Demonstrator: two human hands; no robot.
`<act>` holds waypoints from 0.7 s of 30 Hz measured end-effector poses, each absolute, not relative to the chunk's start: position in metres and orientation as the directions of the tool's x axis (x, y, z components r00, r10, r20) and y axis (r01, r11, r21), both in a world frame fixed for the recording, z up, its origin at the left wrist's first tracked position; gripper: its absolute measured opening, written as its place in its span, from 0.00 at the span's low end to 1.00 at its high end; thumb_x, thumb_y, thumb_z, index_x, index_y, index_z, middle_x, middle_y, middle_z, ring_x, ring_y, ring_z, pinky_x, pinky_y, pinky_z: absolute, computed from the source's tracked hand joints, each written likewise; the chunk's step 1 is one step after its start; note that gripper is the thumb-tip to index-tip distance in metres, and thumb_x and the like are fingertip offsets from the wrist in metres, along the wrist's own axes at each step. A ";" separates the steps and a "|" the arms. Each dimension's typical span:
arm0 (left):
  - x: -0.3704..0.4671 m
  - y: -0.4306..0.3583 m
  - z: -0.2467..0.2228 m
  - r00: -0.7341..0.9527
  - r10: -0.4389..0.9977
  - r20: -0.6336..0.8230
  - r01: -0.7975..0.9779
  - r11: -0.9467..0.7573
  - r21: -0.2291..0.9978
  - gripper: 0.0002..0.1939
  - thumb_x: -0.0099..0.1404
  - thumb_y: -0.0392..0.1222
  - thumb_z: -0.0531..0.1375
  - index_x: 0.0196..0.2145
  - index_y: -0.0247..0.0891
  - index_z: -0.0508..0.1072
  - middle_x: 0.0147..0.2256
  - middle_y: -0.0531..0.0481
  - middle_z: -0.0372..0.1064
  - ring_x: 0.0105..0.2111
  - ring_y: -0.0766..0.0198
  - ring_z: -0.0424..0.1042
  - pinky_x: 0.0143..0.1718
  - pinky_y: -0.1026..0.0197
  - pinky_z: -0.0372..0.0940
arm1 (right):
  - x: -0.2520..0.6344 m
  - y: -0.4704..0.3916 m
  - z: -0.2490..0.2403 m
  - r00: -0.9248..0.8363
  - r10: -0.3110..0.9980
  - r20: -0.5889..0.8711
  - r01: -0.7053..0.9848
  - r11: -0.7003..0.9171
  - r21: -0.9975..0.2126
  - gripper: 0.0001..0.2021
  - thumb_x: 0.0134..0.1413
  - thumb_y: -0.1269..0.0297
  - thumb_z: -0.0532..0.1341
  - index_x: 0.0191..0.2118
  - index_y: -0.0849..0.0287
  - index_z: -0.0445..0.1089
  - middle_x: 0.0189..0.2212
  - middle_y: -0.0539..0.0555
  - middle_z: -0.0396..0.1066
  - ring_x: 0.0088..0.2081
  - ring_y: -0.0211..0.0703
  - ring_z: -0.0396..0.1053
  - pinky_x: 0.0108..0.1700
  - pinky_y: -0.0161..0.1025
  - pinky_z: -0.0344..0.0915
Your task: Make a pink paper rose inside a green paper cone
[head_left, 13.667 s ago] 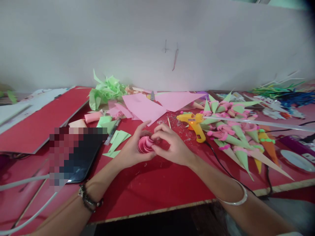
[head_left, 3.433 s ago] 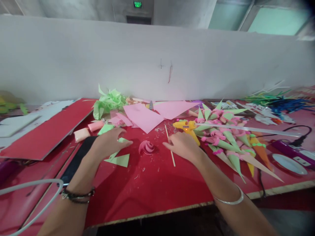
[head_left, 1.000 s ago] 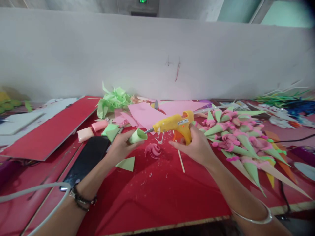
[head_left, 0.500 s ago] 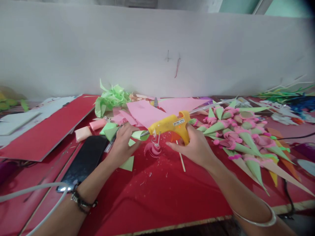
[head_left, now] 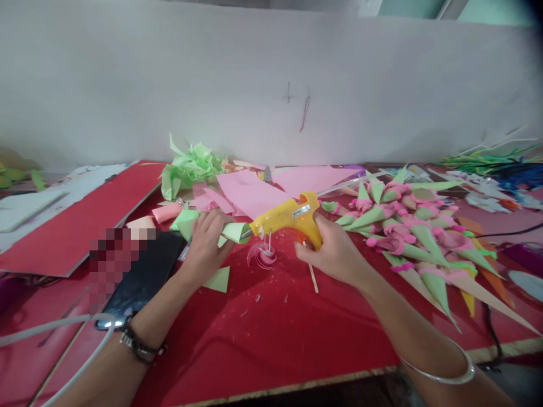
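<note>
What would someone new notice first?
Probably the yellow plastic glue gun in the right hand, its tip at the rolled pale-green paper in the left hand. Then the heap of pink and green paper cones at right, and the swirled pink paper rosette on the red table.

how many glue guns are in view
1: the yellow glue gun is in the right hand, its nozzle at the rolled green paper in the left hand. Others may be hidden.

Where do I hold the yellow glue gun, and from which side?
By its handle, I'd say, from the right, as the right hand does. The handle slopes down at the back of the yellow glue gun, away from the metal nozzle, which points left at the rolled green paper. That should keep fingers off the tip.
</note>
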State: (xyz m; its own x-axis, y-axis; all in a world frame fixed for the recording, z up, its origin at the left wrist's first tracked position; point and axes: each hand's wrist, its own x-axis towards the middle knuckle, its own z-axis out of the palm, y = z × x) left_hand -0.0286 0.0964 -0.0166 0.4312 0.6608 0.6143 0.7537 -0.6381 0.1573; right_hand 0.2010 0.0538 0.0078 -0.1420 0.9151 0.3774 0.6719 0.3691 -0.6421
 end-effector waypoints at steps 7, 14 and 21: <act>-0.031 0.098 -0.015 0.392 0.650 0.651 0.763 -0.625 0.164 0.05 0.57 0.35 0.53 0.33 0.37 0.60 0.32 0.48 0.62 0.33 0.59 0.59 0.33 0.58 0.55 | 0.204 0.058 0.007 -0.163 0.895 0.415 0.753 0.385 -0.534 0.06 0.40 0.69 0.54 0.29 0.58 0.57 0.18 0.45 0.57 0.19 0.34 0.56 0.20 0.30 0.51; -0.031 0.098 -0.013 0.386 0.679 0.625 0.781 -0.601 0.170 0.04 0.57 0.36 0.52 0.33 0.38 0.60 0.31 0.48 0.62 0.34 0.59 0.60 0.33 0.58 0.55 | 0.209 0.060 0.007 -0.142 0.889 0.434 0.832 0.345 -0.434 0.05 0.43 0.68 0.53 0.29 0.58 0.56 0.17 0.46 0.56 0.18 0.35 0.56 0.20 0.31 0.49; -0.031 0.098 -0.012 0.383 0.675 0.631 0.786 -0.597 0.162 0.04 0.56 0.36 0.53 0.32 0.37 0.61 0.29 0.49 0.63 0.32 0.60 0.63 0.30 0.60 0.57 | 0.210 0.061 0.006 -0.135 0.868 0.477 0.877 0.329 -0.351 0.06 0.45 0.67 0.52 0.33 0.59 0.58 0.17 0.47 0.57 0.17 0.35 0.55 0.19 0.31 0.48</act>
